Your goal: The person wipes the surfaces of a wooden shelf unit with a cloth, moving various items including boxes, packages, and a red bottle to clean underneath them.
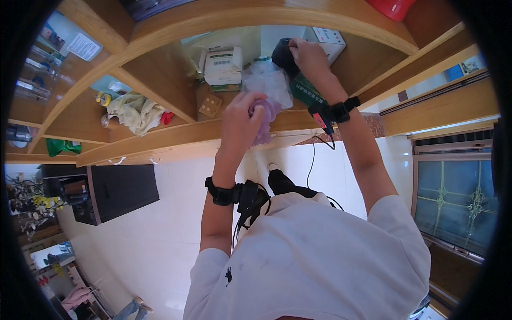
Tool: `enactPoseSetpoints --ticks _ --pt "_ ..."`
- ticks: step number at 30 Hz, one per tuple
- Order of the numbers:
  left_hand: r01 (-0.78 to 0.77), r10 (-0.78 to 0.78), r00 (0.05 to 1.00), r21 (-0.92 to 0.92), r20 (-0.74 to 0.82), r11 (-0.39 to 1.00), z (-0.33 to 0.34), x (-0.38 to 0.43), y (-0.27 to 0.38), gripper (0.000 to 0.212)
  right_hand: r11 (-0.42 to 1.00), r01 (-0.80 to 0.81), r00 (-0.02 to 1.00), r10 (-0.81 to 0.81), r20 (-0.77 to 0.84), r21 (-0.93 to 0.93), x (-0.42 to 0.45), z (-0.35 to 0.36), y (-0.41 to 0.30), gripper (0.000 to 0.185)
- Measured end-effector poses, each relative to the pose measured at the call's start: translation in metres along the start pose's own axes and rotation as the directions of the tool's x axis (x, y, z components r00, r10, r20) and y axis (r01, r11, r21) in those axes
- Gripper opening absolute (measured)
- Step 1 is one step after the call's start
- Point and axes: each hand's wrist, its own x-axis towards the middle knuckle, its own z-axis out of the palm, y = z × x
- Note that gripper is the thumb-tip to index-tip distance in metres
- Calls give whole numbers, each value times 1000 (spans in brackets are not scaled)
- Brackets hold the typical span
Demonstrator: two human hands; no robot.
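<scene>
My left hand (240, 122) grips a bunched purple cloth (264, 120) in front of a wooden shelf compartment. Inside that compartment, my right hand (310, 56) has its fingers closed on a black plastic bag (283, 56). Between the two hands lies a crumpled clear plastic bag (267, 80). Under my right wrist sits a dark green box (306, 91) bearing writing. A white box (326, 40) stands behind the right hand. To the left are a white and green carton (223, 66) and a blister pack of tablets (210, 105).
The neighbouring compartment holds a beige cloth (134, 110) and small bottles (104, 99). A green bag (62, 147) is farther left. A cable (313, 160) hangs from my right wrist strap. A dark cabinet (124, 192) stands on the tiled floor; another person's legs (134, 310) show at lower left.
</scene>
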Motion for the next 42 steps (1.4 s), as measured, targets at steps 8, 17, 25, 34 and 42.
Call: enactPoseSetpoints --ticks 8,17,25,34,42 --pt "-35 35 999 -43 -15 998 -3 -3 -6 22 999 5 998 -7 -55 -48 -2 5 -2 20" --pt "16 -15 1000 -63 16 998 -16 -7 0 22 958 69 998 -68 -13 279 -55 -11 -23 28" --pt "33 -32 994 -4 101 999 -27 -22 7 21 989 107 936 -135 325 102 -88 26 -41 34" --pt "55 -54 995 -11 81 998 -17 -24 16 21 1000 0 967 -1 255 6 -64 52 -53 41" --pt "108 -110 982 25 151 994 -32 -41 15 21 914 246 937 -309 163 322 -72 13 -93 18"
